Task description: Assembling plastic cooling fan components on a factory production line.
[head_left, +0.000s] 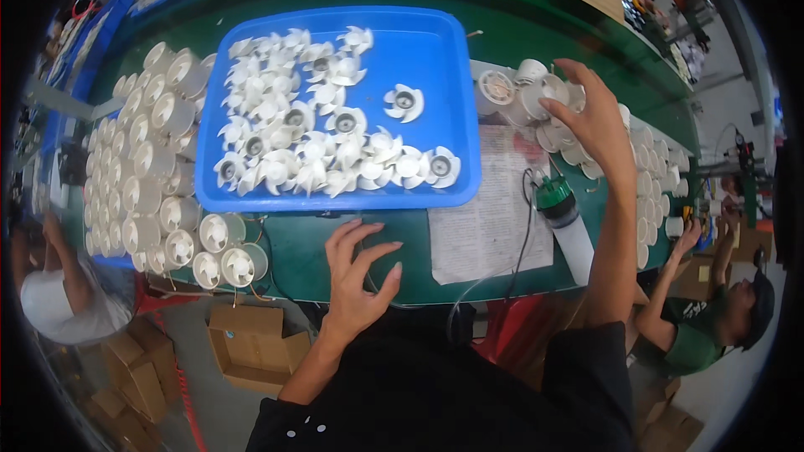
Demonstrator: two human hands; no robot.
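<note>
My left hand (358, 274) hovers at the table's front edge, below the blue tray (339, 204). Its fingers are spread and bent, with nothing in them. At the right, my right hand (593, 113) has thumb and forefinger around a white cup-shaped housing (543, 97), which stands out slightly blurred among similar ones. Many small white fan impellers (293, 146) lie inside the tray, mostly bunched toward its left and front. A single impeller (404, 103) sits apart on the right side.
White cup-shaped housings (151, 159) are stacked left of the tray, others (649, 159) at the far right. A green-topped white cylindrical tool (565, 222) with a cable lies by a printed sheet (486, 234). Cardboard boxes (255, 347) stand on the floor. Other people work at both sides.
</note>
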